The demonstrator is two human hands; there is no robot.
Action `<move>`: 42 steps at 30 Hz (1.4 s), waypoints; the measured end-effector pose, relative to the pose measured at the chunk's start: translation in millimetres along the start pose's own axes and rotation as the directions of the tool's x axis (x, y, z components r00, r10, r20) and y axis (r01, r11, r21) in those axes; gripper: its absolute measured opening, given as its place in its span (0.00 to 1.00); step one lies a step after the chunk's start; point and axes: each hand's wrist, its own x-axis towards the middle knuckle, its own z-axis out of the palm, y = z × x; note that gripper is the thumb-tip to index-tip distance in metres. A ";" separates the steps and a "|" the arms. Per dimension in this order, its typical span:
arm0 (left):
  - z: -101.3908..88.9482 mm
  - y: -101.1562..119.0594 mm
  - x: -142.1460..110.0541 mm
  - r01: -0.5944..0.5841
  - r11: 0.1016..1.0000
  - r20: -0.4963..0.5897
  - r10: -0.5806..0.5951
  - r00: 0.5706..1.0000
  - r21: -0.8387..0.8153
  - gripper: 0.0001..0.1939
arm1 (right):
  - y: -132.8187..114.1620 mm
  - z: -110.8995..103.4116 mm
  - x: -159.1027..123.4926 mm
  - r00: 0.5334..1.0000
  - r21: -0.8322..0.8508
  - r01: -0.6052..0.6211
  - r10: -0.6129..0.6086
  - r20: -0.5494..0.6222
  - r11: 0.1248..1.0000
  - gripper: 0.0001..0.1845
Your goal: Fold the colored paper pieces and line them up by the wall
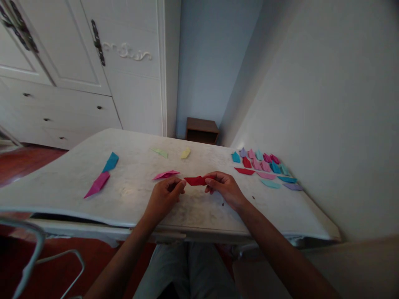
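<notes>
A red folded paper boat (195, 181) is stretched between my two hands just above the table. My left hand (165, 194) pinches its left tip with thumb and forefinger. Round its right end, the fingers of my right hand (225, 187) are closed. Close behind my left hand lies a pink folded paper boat (166, 174). Farther back are a pale green folded paper (160, 152) and a pale yellow one (186, 153). At the left, a blue folded paper (110, 162) touches a magenta one (97, 185).
Rows of small coloured folded papers (256, 165) stand on the right of the white table (131, 195), with several flat paper boats (270, 183) before them. A wall (336, 124) borders the right side. A white metal frame (39, 245) is at the lower left, a wardrobe (134, 87) behind.
</notes>
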 end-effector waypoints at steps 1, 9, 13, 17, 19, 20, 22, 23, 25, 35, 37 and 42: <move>0.1 -1.0 0.3 -0.011 1.000 0.001 0.011 1.000 0.025 0.17 | 0.6 -6.1 -2.1 1.000 -0.013 0.003 -0.004 -0.027 1.000 0.16; 1.6 -3.7 3.7 -0.096 0.977 0.046 0.089 0.995 0.191 0.17 | 1.5 -82.2 -27.2 0.935 -0.262 -0.080 -0.018 -0.354 0.962 0.26; 0.0 -2.3 3.7 -0.109 0.968 0.057 0.099 0.993 0.227 0.18 | -0.5 -121.3 -40.1 0.898 -0.415 -0.153 -0.049 -0.437 0.897 0.24; -1.5 -2.6 3.7 -0.110 0.960 0.065 0.097 0.993 0.257 0.19 | -1.7 -147.1 -49.1 0.875 -0.536 -0.178 -0.116 -0.469 0.825 0.24; -1.8 -4.1 3.8 -0.102 0.958 0.067 0.088 0.994 0.267 0.20 | -1.5 -153.5 -51.0 0.871 -0.545 -0.173 -0.131 -0.473 0.820 0.25; -1.9 -5.0 3.9 -0.097 0.958 0.068 0.082 0.994 0.270 0.20 | -1.2 -155.3 -51.5 0.871 -0.547 -0.171 -0.134 -0.473 0.819 0.26; -2.1 -6.8 4.0 -0.088 0.958 0.068 0.073 0.995 0.272 0.20 | -0.6 -157.2 -52.1 0.867 -0.554 -0.175 -0.139 -0.478 0.814 0.26; -2.2 -7.4 4.1 -0.084 0.959 0.068 0.068 0.995 0.272 0.20 | -0.6 -157.4 -52.6 0.863 -0.565 -0.174 -0.151 -0.481 0.807 0.26; -2.3 -7.8 4.3 -0.074 0.959 0.064 0.058 0.996 0.275 0.20 | -1.6 -156.3 -54.8 0.844 -0.626 -0.166 -0.219 -0.490 0.762 0.26; -3.3 -10.9 5.7 -0.039 0.956 0.047 0.027 0.999 0.290 0.20 | 3.9 -118.9 -82.1 0.921 -0.977 0.044 -0.387 -0.041 0.210 0.21; -4.1 -11.9 5.6 -0.028 0.955 0.044 0.015 0.999 0.294 0.20 | 10.2 -114.2 -83.0 0.944 -0.980 0.057 -0.329 -0.010 0.192 0.24; -4.9 -9.6 5.1 -0.032 0.949 0.040 0.021 0.999 0.314 0.19 | 17.9 -113.4 -75.4 0.971 -0.983 0.050 -0.239 0.006 0.174 0.29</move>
